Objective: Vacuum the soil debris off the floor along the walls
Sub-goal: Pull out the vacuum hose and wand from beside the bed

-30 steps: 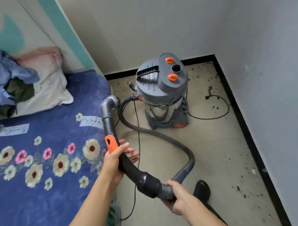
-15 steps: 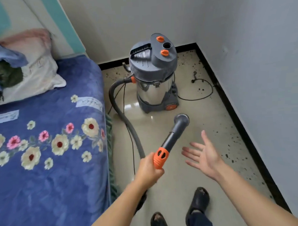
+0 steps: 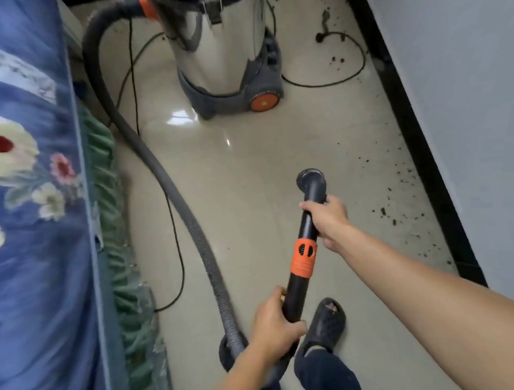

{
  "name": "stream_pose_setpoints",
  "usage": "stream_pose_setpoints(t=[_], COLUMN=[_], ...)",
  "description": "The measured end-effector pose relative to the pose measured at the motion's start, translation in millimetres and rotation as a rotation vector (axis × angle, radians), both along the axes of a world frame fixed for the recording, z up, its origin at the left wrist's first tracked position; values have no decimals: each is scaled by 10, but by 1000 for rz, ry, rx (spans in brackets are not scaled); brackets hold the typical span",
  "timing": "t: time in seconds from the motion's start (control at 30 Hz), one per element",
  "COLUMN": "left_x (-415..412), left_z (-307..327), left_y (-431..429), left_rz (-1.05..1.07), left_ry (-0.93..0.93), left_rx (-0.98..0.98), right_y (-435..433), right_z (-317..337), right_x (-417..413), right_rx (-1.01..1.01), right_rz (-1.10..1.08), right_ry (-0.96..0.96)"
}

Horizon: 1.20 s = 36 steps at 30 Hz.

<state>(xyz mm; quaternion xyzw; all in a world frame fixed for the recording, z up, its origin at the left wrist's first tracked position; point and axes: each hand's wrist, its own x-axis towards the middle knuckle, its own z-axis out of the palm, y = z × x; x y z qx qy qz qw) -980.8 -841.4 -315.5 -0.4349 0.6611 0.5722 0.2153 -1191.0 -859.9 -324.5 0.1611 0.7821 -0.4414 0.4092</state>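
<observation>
I hold the black vacuum wand (image 3: 299, 284) with an orange collar (image 3: 304, 257) in both hands. My left hand (image 3: 273, 326) grips its lower end near the hose joint. My right hand (image 3: 329, 221) grips the wand just above the orange collar. The round nozzle end (image 3: 310, 179) points down at the beige floor. Dark soil debris (image 3: 397, 206) lies scattered along the black skirting (image 3: 418, 146) of the right wall, to the right of the nozzle. The grey ribbed hose (image 3: 172, 180) curves back to the steel canister vacuum (image 3: 223, 49).
A bed with a blue flowered cover (image 3: 35, 204) and green frill fills the left side. A thin black power cord (image 3: 330, 82) loops on the floor by the canister, another (image 3: 178, 251) runs beside the hose. My feet in black sandals (image 3: 326, 324) stand below the wand.
My right hand, open in the air before, now grips the wand above the orange collar. My left hand has slid down the wand. The view has tilted lower toward the floor.
</observation>
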Motion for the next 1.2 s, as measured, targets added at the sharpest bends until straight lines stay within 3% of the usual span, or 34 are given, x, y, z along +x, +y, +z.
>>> stream_pose_setpoints(t=[0.07,0.17,0.23,0.37,0.57,0.8,0.97,1.2], left_x=[-118,-564,-956,-1440,-1321,-1227,-1002,-1300], left_z=[-423,-994,-1366,-2065,-2736,-3261,-2735,-652], left_y=[142,227,159,-186,-452,-860,-933,-1400], left_rz=[145,161,253,435,407,448,386,380], left_ry=[-16,49,103,188,80,-15,-117,-138], left_rx=[91,116,105,160,235,55,2,-162], right_y=[-113,-111,19,295,547,954,1165,980], right_z=[-377,-906,-1191,-1727,-2555,-3239,-2874,-834], right_x=[-220,-473,-558,-631,-795,-815,-671,-897], right_rx=[-71,-101,46,172,160,193,206,236], right_rz=[-69,-62,124,438,364,394,389,515], right_ry=[12,80,83,-135,-129,77,74,105])
